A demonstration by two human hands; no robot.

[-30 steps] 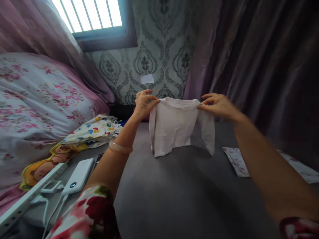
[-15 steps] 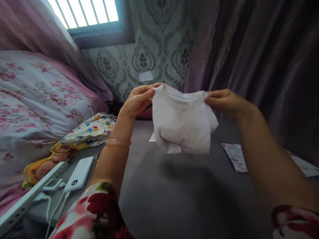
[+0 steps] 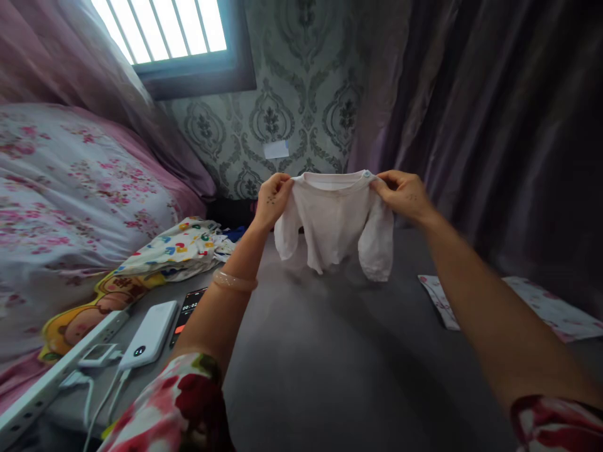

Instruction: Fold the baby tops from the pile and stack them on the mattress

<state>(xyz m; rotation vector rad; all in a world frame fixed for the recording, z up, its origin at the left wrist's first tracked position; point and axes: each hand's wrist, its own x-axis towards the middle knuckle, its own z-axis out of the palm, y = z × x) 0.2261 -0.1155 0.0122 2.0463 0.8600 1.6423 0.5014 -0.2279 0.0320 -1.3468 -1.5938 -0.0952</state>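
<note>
A small white long-sleeved top (image 3: 335,220) hangs in the air between my hands, its neckline stretched wide and both sleeves dangling. My left hand (image 3: 274,199) pinches the shoulder on the left side. At the opposite shoulder, beside a small round button, my right hand (image 3: 403,192) grips the cloth between thumb and fingers. The lower hem is uneven and hangs just above the grey bed surface (image 3: 325,358).
On the left lie patterned clothes (image 3: 181,248), a white power bank (image 3: 149,333) with cables, a phone (image 3: 187,314) and a power strip (image 3: 61,364). Folded floral cloth (image 3: 549,307) rests at right, partly behind my forearm. A patterned wall (image 3: 301,113) stands behind.
The top has gone from bunched and swinging to hanging spread out, with its sleeves dropped to the sides. My hands are slightly farther away, and more of the phone shows.
</note>
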